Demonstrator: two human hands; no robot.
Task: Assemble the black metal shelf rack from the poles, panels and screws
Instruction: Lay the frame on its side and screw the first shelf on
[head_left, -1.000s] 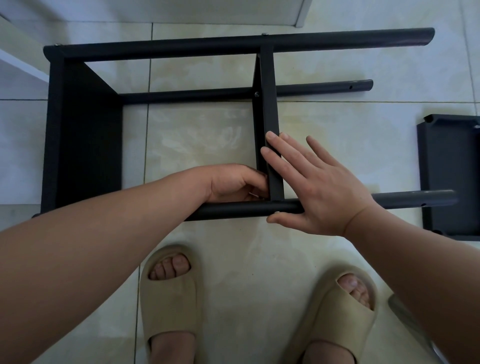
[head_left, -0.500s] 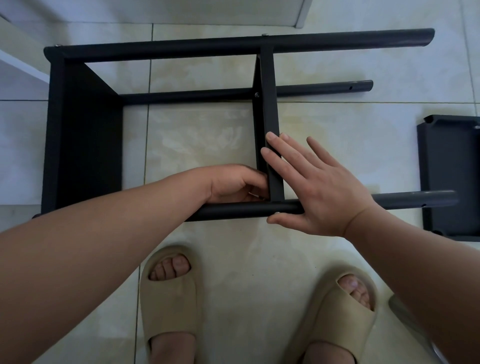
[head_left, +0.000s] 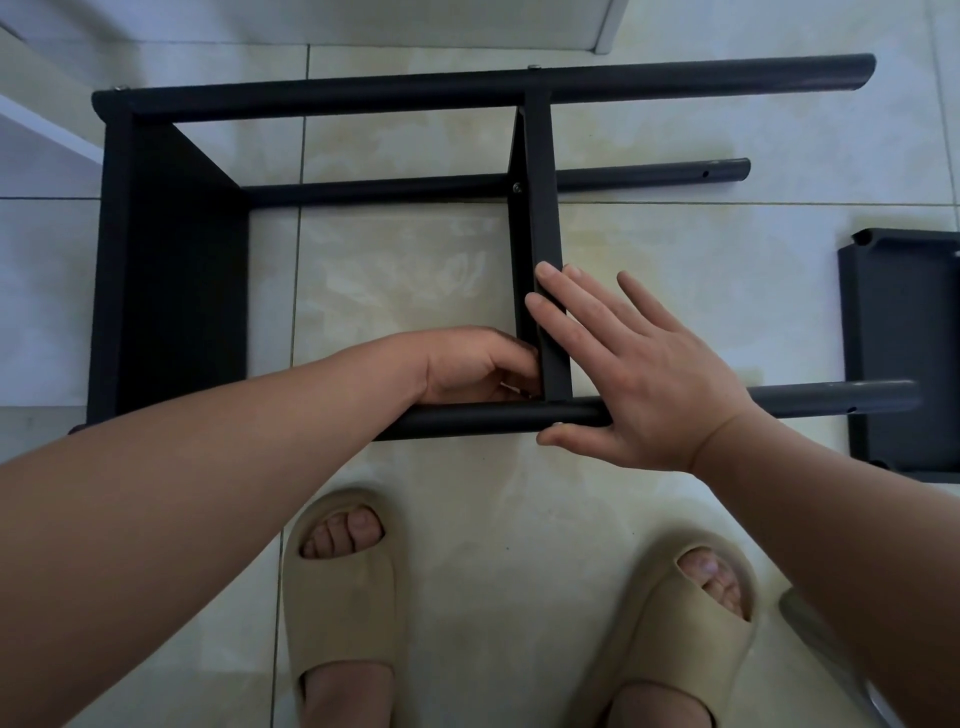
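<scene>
As R hand (head_left: 639, 374) presses, panel's (head_left: 540, 208) upright.

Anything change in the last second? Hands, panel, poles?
Nothing visibly moved. The right hand stays flat against the middle panel and near pole; the left hand stays curled at their joint, and what it holds, if anything, is hidden.

1. You seem to be in a home, standing on a shiny floor (head_left: 415, 270) of big pale tiles.
2. You wear soft tan slippers (head_left: 340, 597) with open toes.
3. A white edge (head_left: 608, 26) of a door or cupboard stands ahead, and a white ledge (head_left: 47, 135) is at your left.
4. A half-built black rack (head_left: 171, 270) lies right on the tiles.
</scene>
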